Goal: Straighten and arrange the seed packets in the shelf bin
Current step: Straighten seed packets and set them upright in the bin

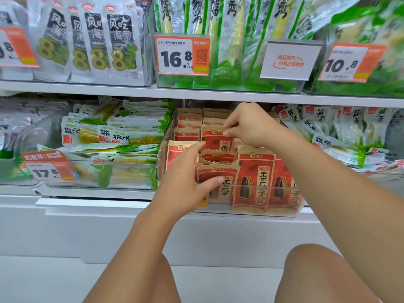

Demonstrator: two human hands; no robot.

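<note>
A clear plastic shelf bin (pixel 269 212) on the lower shelf holds several red and tan sunflower seed packets. Two packets (pixel 255 182) stand upright at the front right. My left hand (pixel 185 171) grips the front left packet (pixel 215 178), thumb across its face and fingers behind it. My right hand (pixel 249 125) reaches deeper into the bin and pinches the top edge of a middle packet (pixel 215 139). More packets (pixel 189 119) stand in rows at the back.
A bin of green and white bamboo shoot packs (pixel 118 136) sits to the left, with an orange price tag (pixel 49 166) in front. More bamboo shoot packs (pixel 341 127) lie to the right. The upper shelf edge (pixel 196 92) hangs just above my right hand. My knees are below.
</note>
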